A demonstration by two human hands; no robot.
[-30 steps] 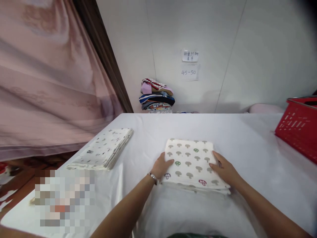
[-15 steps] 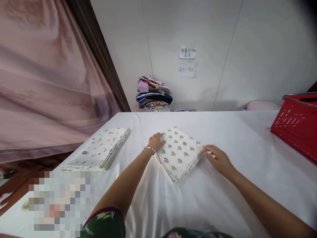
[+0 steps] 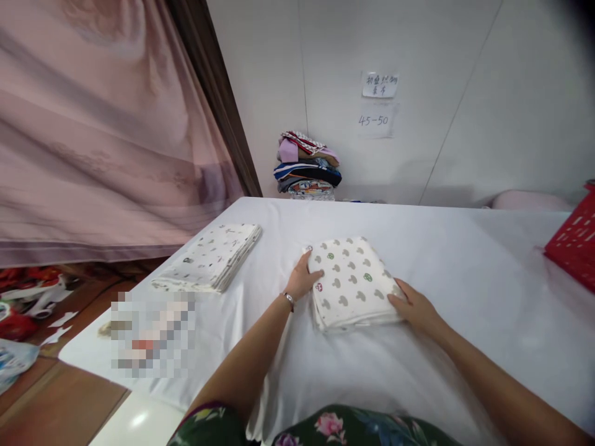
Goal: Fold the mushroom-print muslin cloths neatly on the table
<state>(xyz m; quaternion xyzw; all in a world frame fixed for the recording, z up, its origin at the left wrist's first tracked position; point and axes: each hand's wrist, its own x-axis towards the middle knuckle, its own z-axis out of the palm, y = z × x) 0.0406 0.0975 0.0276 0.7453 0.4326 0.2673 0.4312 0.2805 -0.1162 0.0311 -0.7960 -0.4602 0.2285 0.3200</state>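
A folded white cloth printed with grey mushrooms and a few green and red motifs lies before me on the white-covered table. My left hand grips its left edge, the thumb on top and the other fingers along the side. At the right edge, my right hand pinches the layers, thumb above and fingers partly hidden behind the cloth. A second folded cloth, white with small dark prints, rests to the left, apart from both hands.
A red plastic basket stands at the right. Stacked fabrics sit against the wall behind the table. A pink curtain hangs at the left. Something blurred by pixels is on the table's near left corner.
The mushroom cloth has turned from a diamond position to lie nearly square to me, with both hands at its sides. My right thumb now presses on top. The view has shifted right.
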